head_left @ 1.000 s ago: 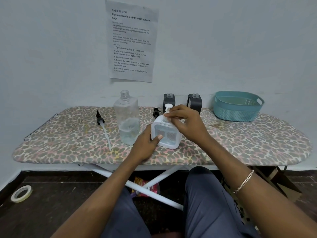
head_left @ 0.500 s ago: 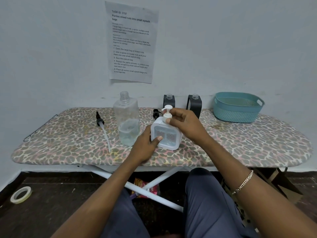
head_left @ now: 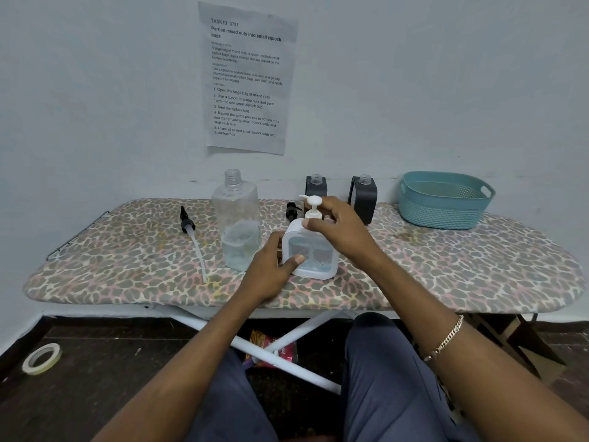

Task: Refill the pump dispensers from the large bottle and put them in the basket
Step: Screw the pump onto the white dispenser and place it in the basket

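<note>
Our left hand (head_left: 273,270) gripping the white pump dispenser (head_left: 314,261), our right hand (head_left: 339,229) pinching its pump neck, large bottle (head_left: 237,224) just beside, teal basket (head_left: 443,213) well apart

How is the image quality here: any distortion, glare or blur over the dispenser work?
Head view: wide-angle bowing curves the ironing board; light soft and even, no glare; white pump dispenser, left hand and right hand sharp; wall sheet smallest print soft.
</note>
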